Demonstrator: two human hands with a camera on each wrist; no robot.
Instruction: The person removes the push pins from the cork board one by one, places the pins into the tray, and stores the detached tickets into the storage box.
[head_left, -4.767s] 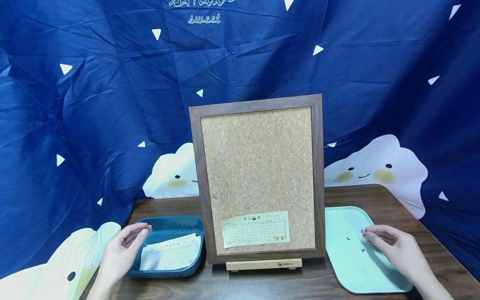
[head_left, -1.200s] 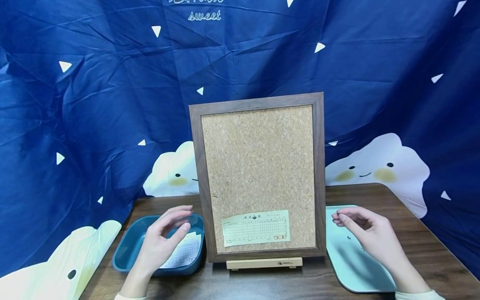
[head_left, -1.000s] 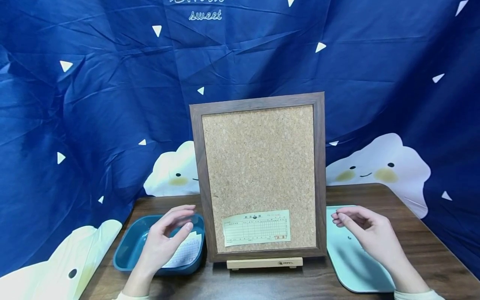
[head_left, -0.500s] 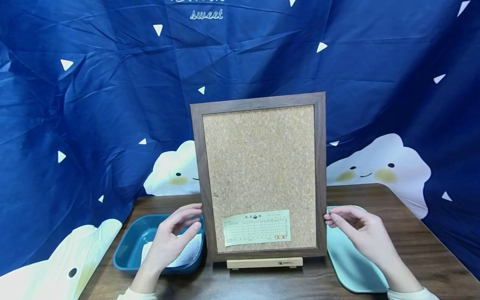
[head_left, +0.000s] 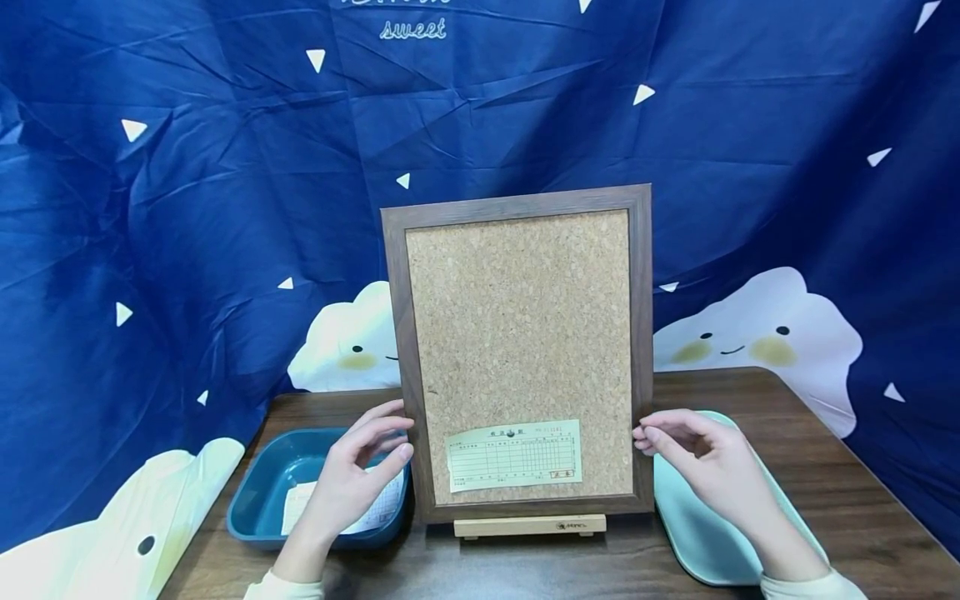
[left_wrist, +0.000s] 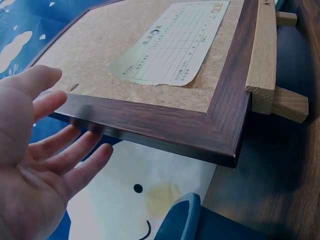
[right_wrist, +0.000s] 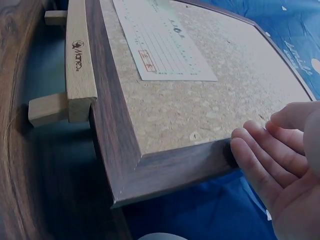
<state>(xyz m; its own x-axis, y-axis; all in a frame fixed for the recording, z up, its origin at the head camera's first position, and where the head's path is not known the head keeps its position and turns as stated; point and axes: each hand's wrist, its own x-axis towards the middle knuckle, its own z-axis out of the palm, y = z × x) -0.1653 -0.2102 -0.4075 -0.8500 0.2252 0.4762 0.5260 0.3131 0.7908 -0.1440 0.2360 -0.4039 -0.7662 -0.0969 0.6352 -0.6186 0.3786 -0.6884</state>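
A cork board [head_left: 517, 333] in a dark brown wooden frame leans upright on a small wooden stand [head_left: 529, 526]. Low on it hangs a pale green printed slip [head_left: 514, 458], fixed by a dark push pin [head_left: 511, 433]. My left hand [head_left: 360, 471] is beside the frame's left side, fingers relaxed and slightly bent, fingertips right at the edge in the left wrist view. On the other side, my right hand [head_left: 712, 467] has its fingertips at the frame's right edge, thumb lying close to the index finger. No held thing shows in either hand.
A dark blue plastic bin [head_left: 258, 492] with paper slips [head_left: 296, 504] stands left of the board, partly behind my left arm. To the right lies a mint green tray [head_left: 693, 533], partly covered by my right hand. A blue curtain [head_left: 517, 100] hangs behind the wooden table [head_left: 862, 500].
Both hands have moved inward, from over the bin and the tray to the two sides of the frame. The pins seen earlier on the tray are now hidden. Board and slip have stayed put.
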